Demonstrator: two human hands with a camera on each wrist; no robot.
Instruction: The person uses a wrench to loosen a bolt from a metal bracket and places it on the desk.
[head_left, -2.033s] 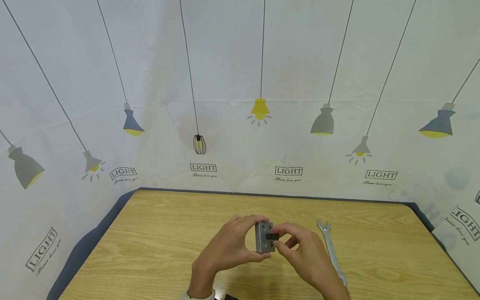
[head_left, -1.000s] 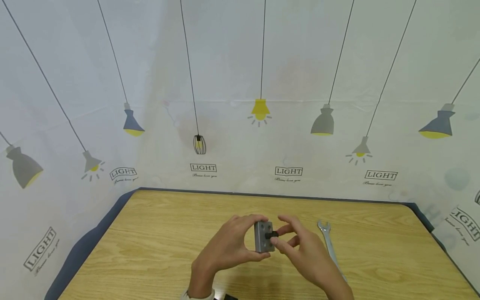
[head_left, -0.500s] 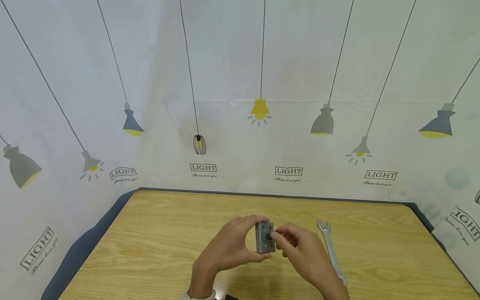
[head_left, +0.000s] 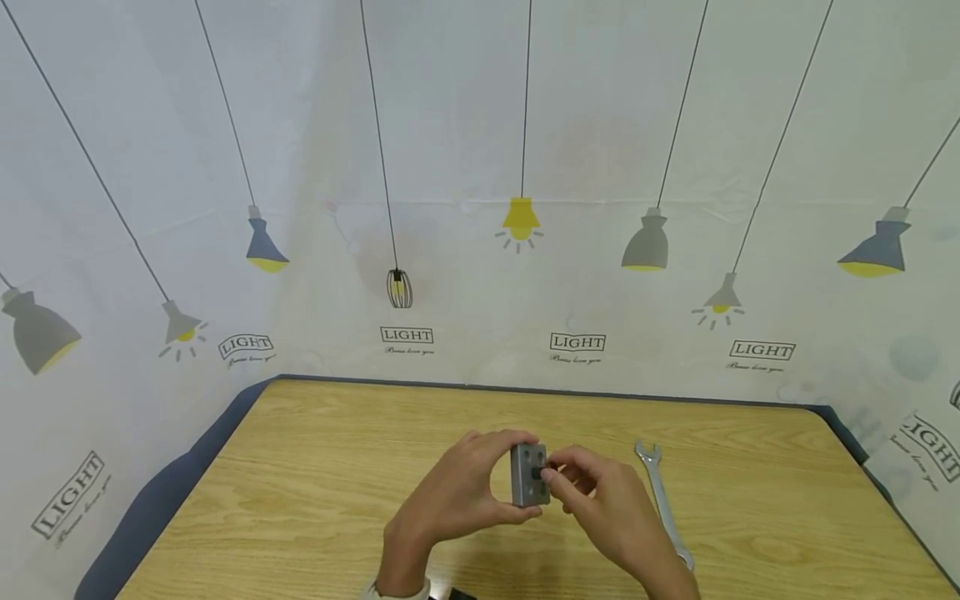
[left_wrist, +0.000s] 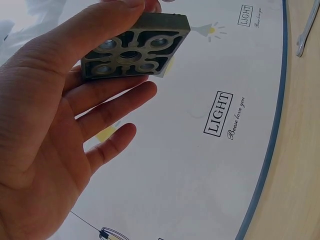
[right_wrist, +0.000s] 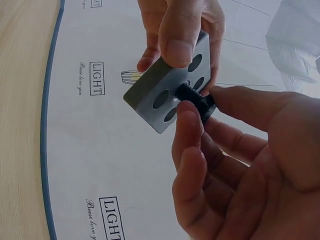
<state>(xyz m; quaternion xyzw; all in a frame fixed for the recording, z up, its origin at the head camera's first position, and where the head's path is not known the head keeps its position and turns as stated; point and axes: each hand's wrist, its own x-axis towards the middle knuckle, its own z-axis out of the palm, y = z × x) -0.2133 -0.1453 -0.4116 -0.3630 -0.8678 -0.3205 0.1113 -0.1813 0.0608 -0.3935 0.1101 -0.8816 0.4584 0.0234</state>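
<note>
My left hand point(head_left: 457, 487) holds a grey metal block point(head_left: 529, 477) by its edges, thumb on one side and fingers on the other, above the table. Holes pierce its flat face around a central one, and its back point(left_wrist: 129, 55) is ribbed and recessed in the left wrist view. A black threaded bolt point(right_wrist: 189, 94) stands in the central hole, part of its thread showing outside. My right hand point(head_left: 607, 504) pinches the bolt's head between thumb and fingertips, which partly hide it.
A silver open-ended wrench point(head_left: 663, 507) lies on the wooden table point(head_left: 315, 483) to the right of the hands. Some dark object point(head_left: 461, 594) shows at the bottom edge. A lamp-printed white sheet point(head_left: 465, 292) rises behind the table.
My right fingers opened and spread off the bolt head a second ago, then closed on it again. The left hand and block have stayed almost still.
</note>
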